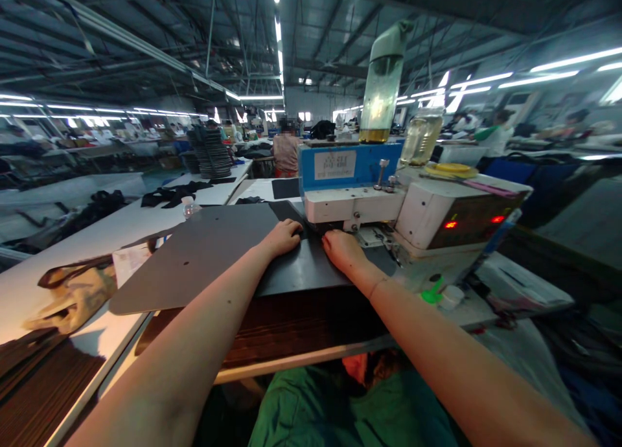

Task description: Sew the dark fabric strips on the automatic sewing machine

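My left hand (286, 237) is curled, fingers down, on a black strip of material (286, 211) that lies over a large grey board (223, 252). Close by, my right hand (341, 247) is closed at the front of a blue and white machine (352, 204), its fingertips just below the machine's head. What those fingertips pinch is hidden by the hand and the shadow. The board is flat, with rounded corners and small dark holes, and it rests on a stack of dark brown sheets (291, 324).
A tall bottle (383, 91) and an oil jar (422, 139) stand on the machine. Right of it is a control box (461, 214) with red digits. A green object (432, 291) lies below. Left are a tan cloth bundle (72, 298) and a small bottle (189, 207).
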Available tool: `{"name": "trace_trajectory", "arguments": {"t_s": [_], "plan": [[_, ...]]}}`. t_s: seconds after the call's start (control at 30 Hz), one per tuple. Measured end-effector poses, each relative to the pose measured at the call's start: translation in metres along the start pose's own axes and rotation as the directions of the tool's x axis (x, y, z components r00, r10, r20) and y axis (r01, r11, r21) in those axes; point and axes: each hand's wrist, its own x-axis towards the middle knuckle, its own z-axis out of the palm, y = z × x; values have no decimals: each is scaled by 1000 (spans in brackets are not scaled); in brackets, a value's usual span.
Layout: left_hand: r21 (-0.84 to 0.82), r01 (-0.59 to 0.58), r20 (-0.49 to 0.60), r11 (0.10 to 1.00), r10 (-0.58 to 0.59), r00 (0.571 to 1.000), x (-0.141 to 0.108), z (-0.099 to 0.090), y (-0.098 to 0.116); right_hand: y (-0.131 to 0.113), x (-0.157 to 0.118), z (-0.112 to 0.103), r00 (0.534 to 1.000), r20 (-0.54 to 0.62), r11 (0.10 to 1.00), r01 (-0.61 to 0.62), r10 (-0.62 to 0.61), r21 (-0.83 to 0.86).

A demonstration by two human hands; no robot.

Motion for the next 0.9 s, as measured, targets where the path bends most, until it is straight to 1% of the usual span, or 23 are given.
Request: {"name": "trace_trajectory", "arguments": {"t_s": [0.07, 0.13, 0.2, 0.27, 0.3, 0.37, 0.4, 0.47, 0.53, 0.6, 0.67, 0.73, 0.77, 0.8, 0.83, 0.87, 0.9], "plan": [[5, 30, 2, 1000, -30, 1000, 0, -3, -7, 7, -7, -2, 1000, -17, 998, 3, -2, 60], [6, 31, 11, 1000, -31, 999, -7, -9, -10, 16, -18, -6, 999, -43, 989, 15, -8, 147], [0, 1, 23, 1000, -1, 1000, -25, -16, -5, 24, -34, -11, 996, -85, 959, 33, -10, 283], [-10, -46, 38, 999, 46, 998, -50, -24, 6, 28, -54, -17, 995, -99, 884, 22, 27, 468], [-15, -73, 45, 997, 73, 996, -65, -27, 13, 28, -65, -19, 996, -72, 825, -2, 52, 566], [-20, -124, 46, 992, 125, 991, -95, -33, 26, 23, -86, -20, 996, 60, 677, -86, 62, 730], [-15, -146, 34, 989, 147, 989, -109, -35, 31, 18, -96, -19, 989, 144, 600, -139, 39, 788], [-2, -190, 5, 982, 190, 982, -131, -38, 40, 6, -110, -13, 957, 288, 445, -239, -44, 863], [9, -235, -12, 972, 235, 972, -148, -39, 50, -7, -118, -4, 918, 378, 274, -335, -121, 902], [15, -311, 7, 950, 311, 951, -161, -37, 69, -18, -122, 3, 890, 422, 94, -412, -173, 906], [12, -400, 41, 916, 399, 916, -176, -31, 96, -25, -127, 6, 878, 441, -57, -458, -186, 887], [-42, -495, 66, 868, 496, 866, -191, -22, 126, -26, -139, 4, 856, 481, -161, -510, -187, 845], [-110, -555, 60, 824, 563, 824, -197, -18, 140, -23, -147, 2, 836, 513, -184, -545, -196, 818], [-191, -594, 44, 781, 611, 790, -201, -15, 152, -19, -158, 0, 811, 544, -181, -580, -215, 794], [-268, -627, 16, 732, 654, 757, -203, -13, 161, -12, -171, -1, 787, 572, -144, -609, -231, 780], [-326, -649, -8, 687, 685, 729, -202, -14, 168, -2, -185, -2, 763, 600, -67, -630, -240, 774], [-356, -658, -20, 663, 699, 715, -199, -15, 172, 9, -199, -2, 748, 621, 38, -632, -234, 774]]}}
